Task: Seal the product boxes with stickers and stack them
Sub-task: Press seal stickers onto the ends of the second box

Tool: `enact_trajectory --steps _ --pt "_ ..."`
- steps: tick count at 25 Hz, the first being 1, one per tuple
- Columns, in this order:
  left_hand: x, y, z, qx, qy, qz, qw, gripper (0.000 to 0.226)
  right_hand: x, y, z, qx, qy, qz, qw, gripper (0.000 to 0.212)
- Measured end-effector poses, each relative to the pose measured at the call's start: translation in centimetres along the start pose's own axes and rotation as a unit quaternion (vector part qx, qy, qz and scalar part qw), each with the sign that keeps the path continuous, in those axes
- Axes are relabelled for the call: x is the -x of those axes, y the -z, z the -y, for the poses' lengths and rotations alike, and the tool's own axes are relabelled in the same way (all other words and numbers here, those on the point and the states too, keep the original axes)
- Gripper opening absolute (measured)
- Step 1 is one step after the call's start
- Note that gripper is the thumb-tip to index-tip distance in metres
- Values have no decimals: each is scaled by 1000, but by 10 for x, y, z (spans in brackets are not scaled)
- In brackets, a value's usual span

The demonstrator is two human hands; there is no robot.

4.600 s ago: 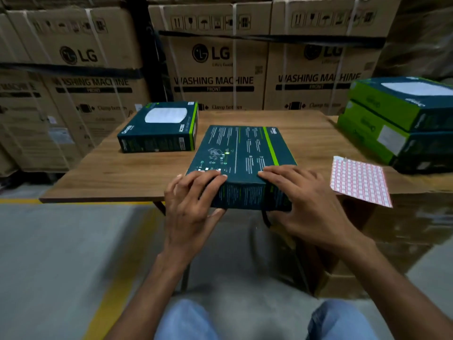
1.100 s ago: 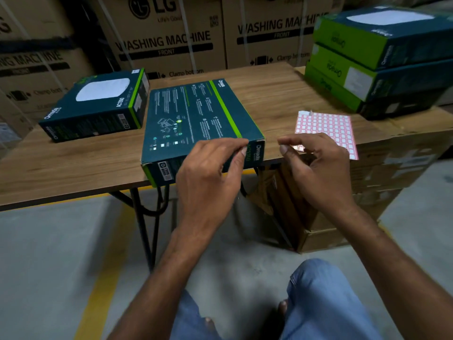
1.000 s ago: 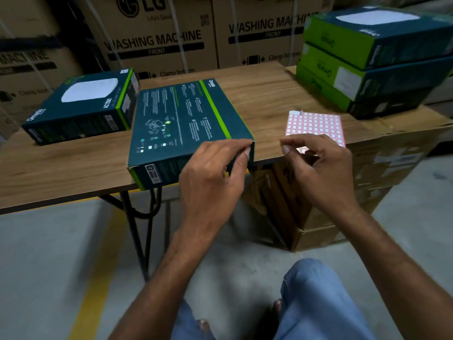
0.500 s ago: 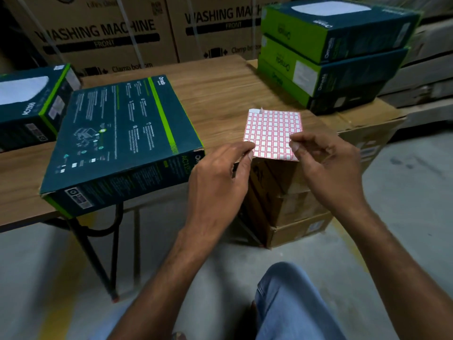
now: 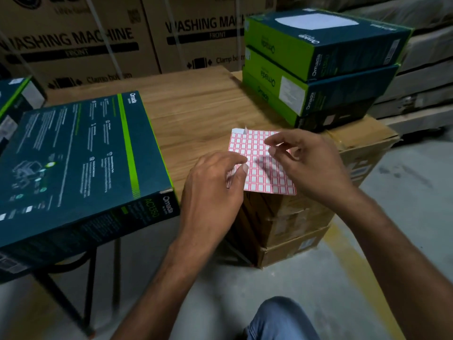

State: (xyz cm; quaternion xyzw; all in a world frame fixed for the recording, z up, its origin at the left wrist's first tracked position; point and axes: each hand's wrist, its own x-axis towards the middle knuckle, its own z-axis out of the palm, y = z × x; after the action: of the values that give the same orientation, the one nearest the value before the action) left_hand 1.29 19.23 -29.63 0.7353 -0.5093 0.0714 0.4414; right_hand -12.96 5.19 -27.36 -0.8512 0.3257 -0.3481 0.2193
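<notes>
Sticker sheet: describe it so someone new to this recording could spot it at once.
On the wooden table, look at the near right corner, in front of the stack of three green-and-teal boxes. There the left hand pinches the sticker sheet by its left edge, with the right hand over it. Unlike the boxes, it is thin paper gridded with small red-bordered squares.

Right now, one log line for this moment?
phase: picking sticker | left hand: pinches sticker sheet edge | right hand: fingertips over sheet, hold unclear | front box: flat on table | stack: three boxes
</notes>
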Motion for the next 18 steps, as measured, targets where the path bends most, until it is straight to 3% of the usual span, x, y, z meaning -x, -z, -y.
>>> enact_trajectory --steps 5,11,18 --pt "-36 -16 4 -44 21 35 998 30 -69 -11 -12 75 53 65 994 25" --pt "-53 -24 3 -112 10 140 984 44 -118 -32 -24 140 162 162 963 29" --pt "-54 -23 6 -113 20 161 980 45 -127 -45 -26 141 199 160 957 14"
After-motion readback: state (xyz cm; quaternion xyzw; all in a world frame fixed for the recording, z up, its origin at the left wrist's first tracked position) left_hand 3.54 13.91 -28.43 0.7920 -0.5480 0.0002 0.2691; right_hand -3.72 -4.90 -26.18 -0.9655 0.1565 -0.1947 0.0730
